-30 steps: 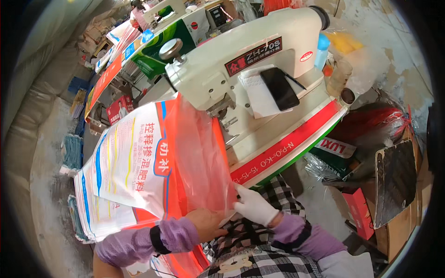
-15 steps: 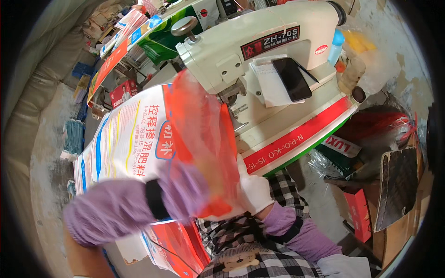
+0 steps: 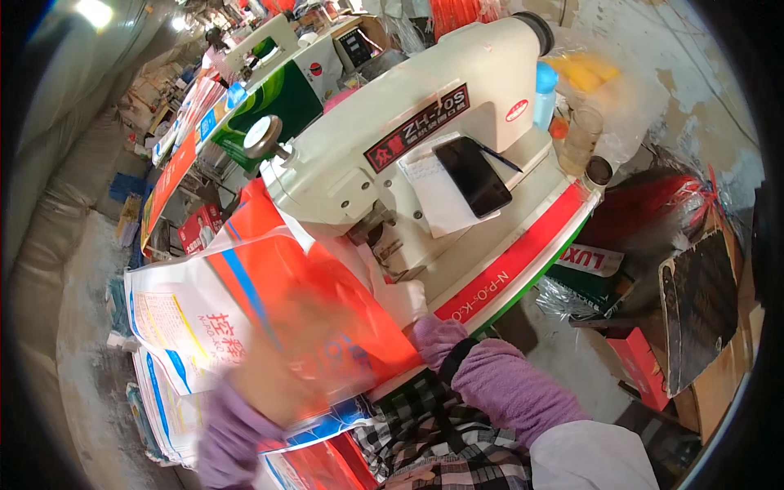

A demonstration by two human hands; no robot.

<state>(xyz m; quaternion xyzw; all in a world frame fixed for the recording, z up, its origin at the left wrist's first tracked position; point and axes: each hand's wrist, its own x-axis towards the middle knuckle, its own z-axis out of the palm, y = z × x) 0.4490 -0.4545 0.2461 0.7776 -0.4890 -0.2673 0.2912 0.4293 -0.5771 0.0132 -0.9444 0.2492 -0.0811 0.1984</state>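
A large white, red and blue woven sack (image 3: 238,282) lies across the work surface, its right edge close to the needle area of a cream sewing machine (image 3: 322,184). My left hand (image 3: 298,359), smeared by motion, is over the sack's front part, and its fingers cannot be made out. My right hand (image 3: 404,299), in a white glove, is closed on the sack's right edge just below the machine's needle area; its fingertips are partly hidden. More printed sacks (image 3: 314,465) lie below, close to my lap.
On the machine bed, a black phone (image 3: 472,175) rests on white paper (image 3: 425,192), with a pen (image 3: 500,158) alongside. A blue bottle (image 3: 545,96) and a clear jar (image 3: 581,139) stand at its right end. Cardboard (image 3: 723,359) and a red box (image 3: 639,367) sit at lower right.
The sack has turned and its raised red part now lies flatter. My left hand has moved left and down across it. My right hand is nearer the needle. The view has shifted.
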